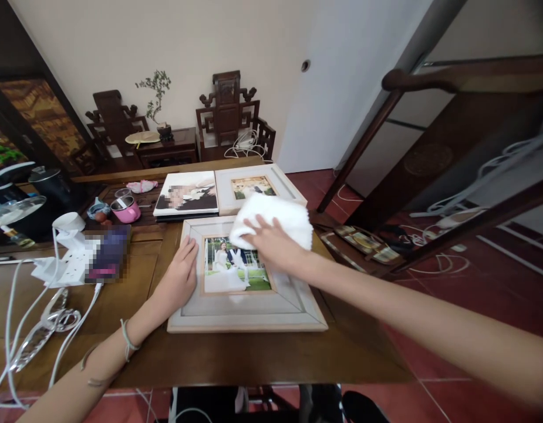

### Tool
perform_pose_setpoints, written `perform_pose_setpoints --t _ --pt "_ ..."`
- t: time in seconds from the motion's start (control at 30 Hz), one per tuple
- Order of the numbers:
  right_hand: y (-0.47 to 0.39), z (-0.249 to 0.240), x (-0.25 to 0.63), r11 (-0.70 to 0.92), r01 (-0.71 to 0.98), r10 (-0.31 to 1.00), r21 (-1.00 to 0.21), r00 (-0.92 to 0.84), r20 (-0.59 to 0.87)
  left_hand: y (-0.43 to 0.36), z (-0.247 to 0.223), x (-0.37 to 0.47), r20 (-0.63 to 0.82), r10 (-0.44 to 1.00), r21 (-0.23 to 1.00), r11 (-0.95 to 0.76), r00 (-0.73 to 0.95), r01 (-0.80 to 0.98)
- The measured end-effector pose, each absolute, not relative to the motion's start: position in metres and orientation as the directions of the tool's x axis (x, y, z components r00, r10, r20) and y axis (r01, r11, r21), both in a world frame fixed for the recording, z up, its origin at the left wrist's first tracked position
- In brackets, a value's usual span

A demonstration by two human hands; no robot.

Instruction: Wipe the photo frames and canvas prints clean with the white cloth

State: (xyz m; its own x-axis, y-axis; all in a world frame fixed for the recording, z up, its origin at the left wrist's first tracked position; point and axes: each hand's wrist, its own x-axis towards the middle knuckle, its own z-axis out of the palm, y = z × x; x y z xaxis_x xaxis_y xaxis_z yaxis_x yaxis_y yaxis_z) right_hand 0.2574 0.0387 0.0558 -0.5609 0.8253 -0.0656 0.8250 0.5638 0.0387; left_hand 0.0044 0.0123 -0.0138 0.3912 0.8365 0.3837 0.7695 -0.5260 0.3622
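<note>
A white-framed photo (253,306) lies flat on the wooden table (209,358), its picture showing two people outdoors. On the frame's left edge rests my left hand (181,270), the fingers lying along the rim and holding nothing up. My right hand (273,244) is spread flat over a fluffy white cloth (293,217), pressing it on the upper right of the frame. The cloth covers that corner of the picture. Behind lie a second framed photo (225,188) and a photo album (187,194), side by side.
At the left are a power strip (68,267) with white cables, a blurred phone (108,252), a clear hair clip (46,323) and a pink cup (127,210). A wooden chair (385,123) stands at the right. A potted bonsai (159,97) and more chairs stand at the back.
</note>
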Motion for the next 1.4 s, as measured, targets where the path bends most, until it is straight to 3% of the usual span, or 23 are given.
perform_pose_setpoints --t 0.2,0.33,0.43,0.53,0.6,0.73,0.8,0.87,1.07,1.23,1.4 --pt "-0.011 0.072 0.209 0.777 0.615 0.574 -0.139 -0.781 -0.246 0.014 -0.014 0.002 0.372 0.857 0.413 -0.498 0.358 0.762" --pt "-0.054 0.095 0.225 0.769 0.558 0.452 -0.311 -0.819 -0.353 0.014 -0.015 0.002 0.391 0.849 0.423 -0.508 0.355 0.750" --pt "-0.079 0.105 0.245 0.710 0.592 0.439 -0.382 -0.796 -0.417 0.014 -0.017 0.002 0.414 0.837 0.423 -0.524 0.357 0.739" --pt "-0.085 0.099 0.262 0.656 0.660 0.509 -0.365 -0.745 -0.432 0.014 -0.017 0.002 0.405 0.839 0.430 -0.525 0.364 0.734" --pt "-0.071 0.088 0.271 0.642 0.713 0.612 -0.281 -0.697 -0.373 0.014 -0.017 0.002 0.396 0.840 0.426 -0.526 0.371 0.737" --pt "-0.004 0.068 0.285 0.584 0.809 0.811 0.062 -0.579 -0.081 0.014 -0.018 0.001 0.387 0.841 0.400 -0.523 0.379 0.753" --pt "0.033 0.062 0.287 0.546 0.823 0.826 0.155 -0.560 0.067 0.015 -0.019 0.001 0.393 0.837 0.390 -0.526 0.380 0.755" --pt "0.057 0.058 0.285 0.543 0.819 0.815 0.187 -0.567 0.116 0.015 -0.020 0.001 0.397 0.836 0.386 -0.528 0.380 0.757" --pt "0.016 0.055 0.268 0.662 0.741 0.749 0.113 -0.657 -0.080 0.014 -0.021 0.003 0.416 0.832 0.376 -0.524 0.367 0.764" --pt "-0.076 0.059 0.264 0.698 0.705 0.653 -0.124 -0.698 -0.295 0.015 -0.023 0.003 0.453 0.814 0.390 -0.547 0.363 0.741" --pt "-0.115 0.044 0.253 0.701 0.675 0.650 -0.231 -0.738 -0.182 0.017 -0.024 0.001 0.450 0.804 0.363 -0.562 0.389 0.743"
